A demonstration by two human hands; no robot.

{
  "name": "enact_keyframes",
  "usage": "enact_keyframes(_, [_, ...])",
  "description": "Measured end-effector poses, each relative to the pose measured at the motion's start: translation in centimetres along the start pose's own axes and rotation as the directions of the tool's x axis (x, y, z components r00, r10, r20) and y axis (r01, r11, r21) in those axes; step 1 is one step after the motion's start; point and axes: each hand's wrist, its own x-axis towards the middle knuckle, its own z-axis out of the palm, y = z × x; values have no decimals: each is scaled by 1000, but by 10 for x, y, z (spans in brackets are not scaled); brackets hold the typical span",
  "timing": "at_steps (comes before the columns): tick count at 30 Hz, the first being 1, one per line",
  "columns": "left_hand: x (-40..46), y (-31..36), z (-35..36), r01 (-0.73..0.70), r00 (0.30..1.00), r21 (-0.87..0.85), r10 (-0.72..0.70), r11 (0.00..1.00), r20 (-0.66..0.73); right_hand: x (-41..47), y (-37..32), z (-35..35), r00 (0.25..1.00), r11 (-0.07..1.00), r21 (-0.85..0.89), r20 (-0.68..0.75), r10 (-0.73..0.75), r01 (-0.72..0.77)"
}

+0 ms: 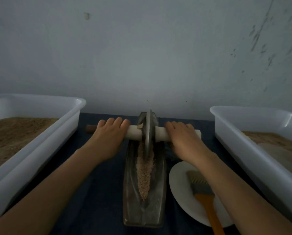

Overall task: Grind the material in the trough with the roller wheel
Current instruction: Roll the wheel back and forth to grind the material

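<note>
A long metal trough [158,192] lies lengthwise in front of me, holding a strip of pale brown granular material [144,173]. A grey metal roller wheel [147,133] stands upright in the trough's far half, on a pale axle handle [134,132] that sticks out on both sides. My left hand [109,136] lies over the left part of the handle, fingers curled over its top. My right hand [184,138] holds the right part the same way. The handle's brown left tip [91,128] shows beyond my left hand.
Two white plastic bins with brown powder flank the trough, the left bin [45,138] and the right bin [243,143]. A white plate [180,189] at right front carries a brush with an orange handle [204,192]. A dark blue cloth [99,192] covers the table; a wall stands close behind.
</note>
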Motion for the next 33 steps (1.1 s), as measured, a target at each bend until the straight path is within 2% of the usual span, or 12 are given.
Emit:
enact_keyframes(2, [-1,0,-9,-6,993,-1,6,1000,116,-2,-1,-10,995,1000,4,101,-12,12])
enact_keyframes(4, [-3,1,-23,-18,958,-25,24,1000,285,-6,-3,-24,970,999,48,241,-20,9])
enact_keyframes(8, [-11,4,-57,-17,800,-184,124,983,587,-15,-13,-55,867,994,110,493,-75,23])
enact_keyframes(11, [-19,6,-77,-38,714,-234,190,972,674,-22,-15,-70,801,991,120,588,-112,50])
enact_keyframes(15, [-21,5,-83,-52,687,-250,216,967,694,-26,-14,-76,780,980,197,607,-150,35])
enact_keyframes(19, [-13,4,-69,-5,746,-286,194,958,637,-17,-11,-65,827,980,199,551,-111,0])
enact_keyframes(22, [-3,2,-50,-6,834,-195,112,981,540,-8,-5,-48,864,981,189,499,-62,-39])
enact_keyframes(24, [2,1,-34,-11,909,-85,45,996,415,-3,-2,-34,916,988,144,402,-11,-52])
enact_keyframes(26, [6,1,-17,1,966,-17,3,1000,258,0,1,-19,977,995,93,215,10,-31])
enact_keyframes(29, [7,0,-2,22,997,3,-22,1000,68,4,2,-1,1000,1000,7,-11,5,-5])
enact_keyframes(31, [6,0,2,29,1000,-23,-29,999,10,5,1,5,997,1000,14,-76,1,0])
enact_keyframes(33, [5,0,1,33,999,-46,-32,998,17,5,0,3,997,1000,6,-75,-3,3])
